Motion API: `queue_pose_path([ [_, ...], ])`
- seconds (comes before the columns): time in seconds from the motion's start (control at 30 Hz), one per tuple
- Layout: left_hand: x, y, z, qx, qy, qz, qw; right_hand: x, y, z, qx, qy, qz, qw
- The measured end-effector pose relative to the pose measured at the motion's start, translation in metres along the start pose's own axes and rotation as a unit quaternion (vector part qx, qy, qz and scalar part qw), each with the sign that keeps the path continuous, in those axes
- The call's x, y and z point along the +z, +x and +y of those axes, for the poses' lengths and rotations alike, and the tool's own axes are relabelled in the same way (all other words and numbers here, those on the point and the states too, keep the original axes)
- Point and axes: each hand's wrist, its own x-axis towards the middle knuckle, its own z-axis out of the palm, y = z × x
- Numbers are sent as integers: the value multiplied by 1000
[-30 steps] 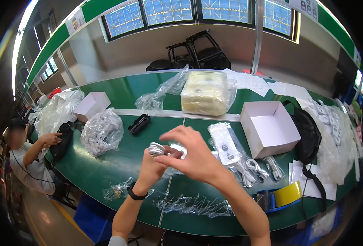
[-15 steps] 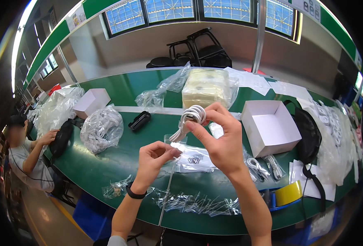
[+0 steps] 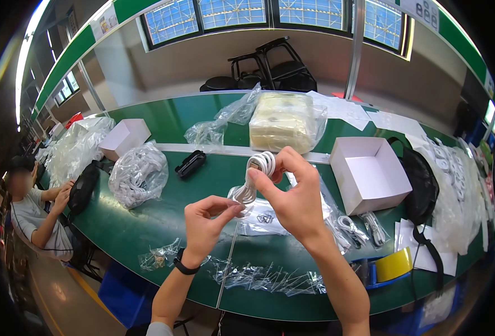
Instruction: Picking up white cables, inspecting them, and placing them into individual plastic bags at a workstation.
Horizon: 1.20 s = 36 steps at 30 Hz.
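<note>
In my right hand, thumb and fingers grip a coiled white cable, with a metal plug showing near the thumb. The cable's lower loops hang toward my left hand. That hand is closed in a pinch on what looks like a clear plastic bag, whose edges are hard to make out, right at the bottom of the coil. Beneath both hands a white printed plastic pouch lies on the green table. More bundled white cables rest right of my right wrist.
Clear ties or wrappers line the near edge beside a tape dispenser. An open white box stands right, a bagged block behind. Left are a bag of cables, a black case and another person.
My right hand has lowered the coiled cable slightly, bringing its lower loops to my left fingertips. My left hand has shifted a little left. The other person's hands have moved closer together.
</note>
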Motion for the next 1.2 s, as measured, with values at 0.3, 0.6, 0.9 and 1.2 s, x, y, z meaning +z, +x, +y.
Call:
queue_pose_path([
  [0.3,1,-3,6,37,134,-22,990,4,0,1,25,46,-6,999],
  [0.6,1,-6,-3,23,0,6,1000,7,-6,4,75,44,-94,992],
  [0.9,-7,3,-11,-21,-70,-1,997,10,-10,7,65,-93,-182,977],
  [1.2,-7,2,-8,-34,-84,40,995,0,-4,3,145,-8,-226,963],
])
